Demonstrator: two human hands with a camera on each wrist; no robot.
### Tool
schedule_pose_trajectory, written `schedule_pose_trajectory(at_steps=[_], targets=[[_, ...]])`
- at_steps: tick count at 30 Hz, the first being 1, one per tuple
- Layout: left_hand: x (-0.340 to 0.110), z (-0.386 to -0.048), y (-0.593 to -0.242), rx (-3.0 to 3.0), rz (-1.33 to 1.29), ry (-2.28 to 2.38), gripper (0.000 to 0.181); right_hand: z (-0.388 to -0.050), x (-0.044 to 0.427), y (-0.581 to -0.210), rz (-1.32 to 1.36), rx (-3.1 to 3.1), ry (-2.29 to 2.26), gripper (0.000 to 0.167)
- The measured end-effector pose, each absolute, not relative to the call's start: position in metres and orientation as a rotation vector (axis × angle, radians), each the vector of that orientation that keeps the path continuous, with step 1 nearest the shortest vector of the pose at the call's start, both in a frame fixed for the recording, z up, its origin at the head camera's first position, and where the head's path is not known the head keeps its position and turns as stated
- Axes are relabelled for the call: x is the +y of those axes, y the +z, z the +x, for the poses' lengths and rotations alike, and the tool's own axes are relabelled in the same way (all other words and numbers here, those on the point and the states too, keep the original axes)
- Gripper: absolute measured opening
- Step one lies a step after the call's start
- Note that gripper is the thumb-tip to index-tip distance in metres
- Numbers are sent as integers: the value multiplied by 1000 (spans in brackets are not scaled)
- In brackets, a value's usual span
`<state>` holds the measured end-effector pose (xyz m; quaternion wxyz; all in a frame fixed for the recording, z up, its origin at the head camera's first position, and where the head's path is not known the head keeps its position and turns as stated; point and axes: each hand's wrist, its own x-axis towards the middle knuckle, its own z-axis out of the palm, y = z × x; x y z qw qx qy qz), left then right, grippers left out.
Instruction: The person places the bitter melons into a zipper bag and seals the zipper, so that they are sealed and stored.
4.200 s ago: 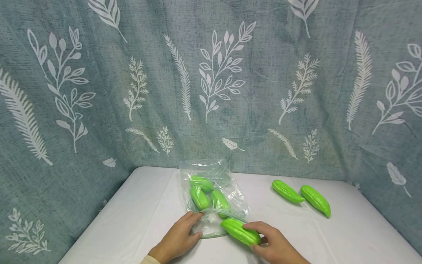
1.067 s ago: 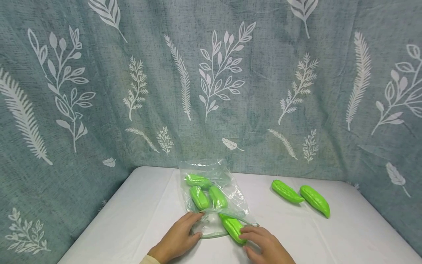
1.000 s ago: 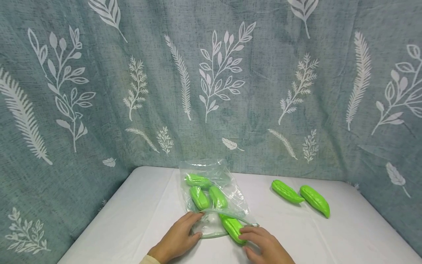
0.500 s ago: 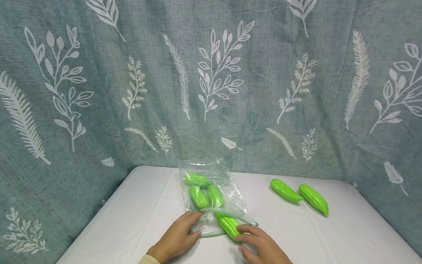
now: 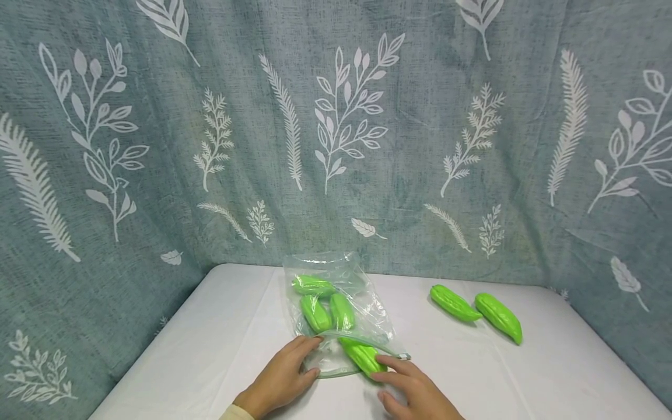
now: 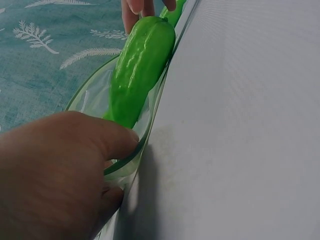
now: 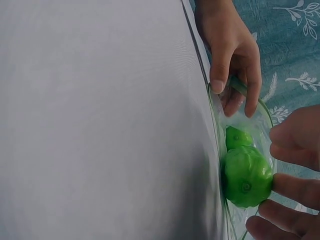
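In the head view a clear zip bag (image 5: 373,318) lies mid-table with its mouth toward me. Inside it are three light green bitter melons, one of them lying across the back (image 5: 313,285). Another bright green, ridged bitter melon (image 5: 362,354) is partly in the mouth, its thicker end sticking out. My left hand (image 5: 283,373) holds the left side of the bag's mouth, thumb at the lower lip and fingers at the upper. My right hand (image 5: 412,388) touches that thick end with extended fingertips. The right wrist view shows these fingers (image 7: 295,190) spread beside the melon's round end (image 7: 246,175).
Two more bitter melons lie at the back right, the left one (image 5: 454,303) close beside the right one (image 5: 499,318). A white cloth covers the table (image 5: 210,326). A blue-green leaf-patterned curtain (image 5: 394,175) hangs behind it and at both sides.
My right hand gripped the bitter melon right of the mouth, then moved it left and into the bag; its fingers are now looser. The melons inside shifted slightly. My left hand stayed put.
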<state>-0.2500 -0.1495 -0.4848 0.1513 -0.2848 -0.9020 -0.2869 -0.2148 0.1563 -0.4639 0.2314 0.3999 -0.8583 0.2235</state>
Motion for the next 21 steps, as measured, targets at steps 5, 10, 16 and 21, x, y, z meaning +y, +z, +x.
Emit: schedule_pose_trajectory(at_steps=[5, 10, 16, 21], targets=[[-150, -250, -485, -2606, -809, -807, 55, -213, 153, -462, 1110, -2402, 631, 27], [-151, -250, -484, -2632, -791, -796, 56, -212, 147, -459, 1104, -2492, 633, 32], [-151, -250, -484, -2623, -792, -807, 56, -212, 142, -455, 1087, -2582, 612, 35], [-150, -250, -485, -2610, -811, -830, 55, -212, 140, -453, 1055, -2647, 636, 38]])
